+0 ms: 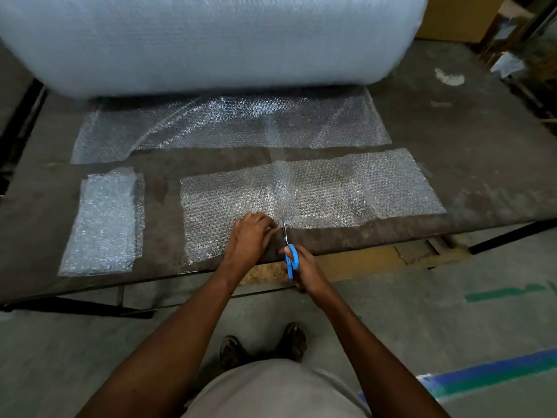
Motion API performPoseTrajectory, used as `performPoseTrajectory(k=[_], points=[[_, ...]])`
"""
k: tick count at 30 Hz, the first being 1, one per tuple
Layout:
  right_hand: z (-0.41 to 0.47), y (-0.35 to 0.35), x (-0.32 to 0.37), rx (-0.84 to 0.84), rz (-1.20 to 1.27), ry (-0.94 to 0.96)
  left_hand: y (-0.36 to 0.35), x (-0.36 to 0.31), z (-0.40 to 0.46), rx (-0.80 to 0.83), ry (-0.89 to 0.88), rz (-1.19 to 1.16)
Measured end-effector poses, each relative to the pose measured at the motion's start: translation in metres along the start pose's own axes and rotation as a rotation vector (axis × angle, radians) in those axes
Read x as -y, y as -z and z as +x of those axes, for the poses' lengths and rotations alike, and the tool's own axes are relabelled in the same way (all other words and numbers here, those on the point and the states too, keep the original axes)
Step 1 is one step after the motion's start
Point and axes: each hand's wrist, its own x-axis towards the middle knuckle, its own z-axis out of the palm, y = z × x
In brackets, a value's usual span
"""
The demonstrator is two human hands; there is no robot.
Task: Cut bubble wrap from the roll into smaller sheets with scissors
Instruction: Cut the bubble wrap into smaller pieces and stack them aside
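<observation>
Your right hand (304,271) grips the blue-handled scissors (290,254), fingers curled through the loops, with the blades pointing away from you and entering the near edge of the bubble wrap strip (316,191). Your left hand (251,233) lies just left of the blades, fingers bent and pressing the strip down onto the worktable (452,176); whether it pinches the film or only pins it cannot be told. The strip runs out to both sides of your hands, the longer part to the right of the scissors.

Beyond your hands, a wider sheet (232,122) trails from the large bubble wrap roll (211,40) at the far side of the table. Well to the left of your left hand sits a stack of cut sheets (105,221).

Handling, as judged: the film is very light, soft and limp, and likely to slide on the table and bunch ahead of the blades. Hold it close beside the cut line, flat and lightly tensioned, as your left hand is placed. Firm pressure may pop bubbles. The cut looks barely begun, with most of the strip's width ahead of the blade tips.
</observation>
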Motion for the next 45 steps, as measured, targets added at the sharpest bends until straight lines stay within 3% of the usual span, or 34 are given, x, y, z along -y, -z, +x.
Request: performPoseTrajectory(k=[15, 26, 39, 45], points=[[0.0, 0.009, -0.002, 0.068, -0.022, 0.064, 0.002, -0.01, -0.008, 0.031, 0.006, 0.044], [0.016, 0.011, 0.003, 0.107, 0.028, -0.014, -0.002, -0.011, 0.0, -0.021, 0.017, 0.07], [0.025, 0.009, 0.004, 0.19, 0.068, -0.1, -0.007, 0.01, 0.001, -0.118, 0.127, -0.333], [0.029, 0.006, 0.014, 0.191, 0.173, -0.186, -0.006, 0.003, -0.007, -0.19, 0.138, -0.352]])
